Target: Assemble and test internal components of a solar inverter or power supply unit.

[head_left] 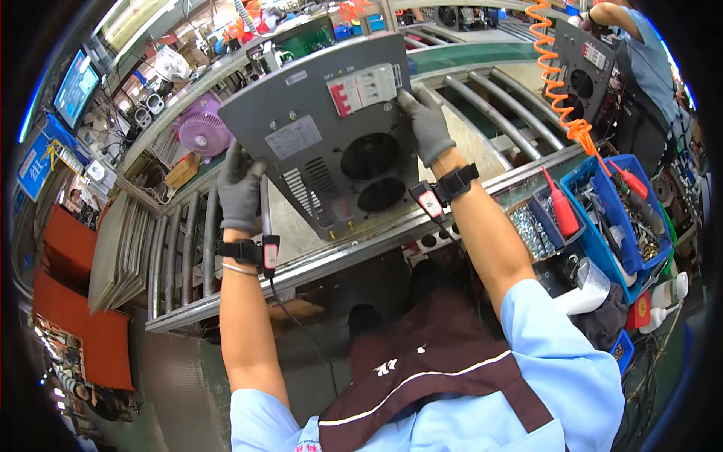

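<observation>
A dark grey metal panel (331, 151) of an electrical unit stands tilted in front of me. On its face are a breaker block (363, 89) with red switches, a pale label (294, 137), slotted vents and two round fan openings (370, 155). My left hand (241, 192), in a grey glove, grips its left edge, with the thumb towards the front. At the right edge my right hand (426, 126), gloved too, is closed on the panel. Fingers behind the edges are partly hidden. Green circuit boards (305, 41) show behind its top.
The unit rests over a roller conveyor (188, 241) with a metal front rail. Blue bins (602, 215) of screws and red-handled tools stand at the right, below an orange coiled hose (552, 75). A purple fan (203, 132) is at the left. A co-worker (651, 75) handles another panel.
</observation>
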`<move>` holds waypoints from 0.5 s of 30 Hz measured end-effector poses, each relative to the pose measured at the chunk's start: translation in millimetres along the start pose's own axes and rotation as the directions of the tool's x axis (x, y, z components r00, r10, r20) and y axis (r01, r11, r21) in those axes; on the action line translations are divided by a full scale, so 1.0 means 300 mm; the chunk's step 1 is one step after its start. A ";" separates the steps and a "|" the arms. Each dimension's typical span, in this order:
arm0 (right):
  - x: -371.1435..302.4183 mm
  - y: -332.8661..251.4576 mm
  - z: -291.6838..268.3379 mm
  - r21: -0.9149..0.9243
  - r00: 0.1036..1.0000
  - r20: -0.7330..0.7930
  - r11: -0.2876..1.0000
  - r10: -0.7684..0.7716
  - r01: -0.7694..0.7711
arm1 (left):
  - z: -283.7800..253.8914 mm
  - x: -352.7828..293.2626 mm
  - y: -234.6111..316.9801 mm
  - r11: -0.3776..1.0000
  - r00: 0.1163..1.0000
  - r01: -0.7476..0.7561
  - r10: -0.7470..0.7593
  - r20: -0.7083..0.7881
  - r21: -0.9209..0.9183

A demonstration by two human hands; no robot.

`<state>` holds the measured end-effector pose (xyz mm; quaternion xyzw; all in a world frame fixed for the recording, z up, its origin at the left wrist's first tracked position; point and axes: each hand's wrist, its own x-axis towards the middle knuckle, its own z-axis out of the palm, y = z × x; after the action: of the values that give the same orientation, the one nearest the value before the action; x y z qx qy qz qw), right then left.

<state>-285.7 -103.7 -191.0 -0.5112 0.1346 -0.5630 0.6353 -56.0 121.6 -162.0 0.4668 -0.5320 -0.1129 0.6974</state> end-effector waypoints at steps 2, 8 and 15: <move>-0.008 -0.009 0.000 0.064 0.999 -0.001 0.997 0.040 -0.040 | -0.023 0.012 -0.018 1.000 0.999 -0.023 0.024 0.023 -0.018; 0.005 -0.009 -0.067 -0.013 0.984 0.157 0.996 0.084 -0.083 | -0.064 0.003 -0.028 0.998 1.000 0.010 -0.011 -0.001 -0.054; -0.249 0.095 -0.233 -0.039 0.933 -0.095 0.935 0.348 -0.353 | -0.029 -0.015 0.010 1.000 1.000 0.013 -0.013 -0.020 0.027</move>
<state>-346.0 -79.2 -275.0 -0.4714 0.2666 -0.4583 0.7047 -51.4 130.8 -162.6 0.4810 -0.5235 -0.1055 0.6953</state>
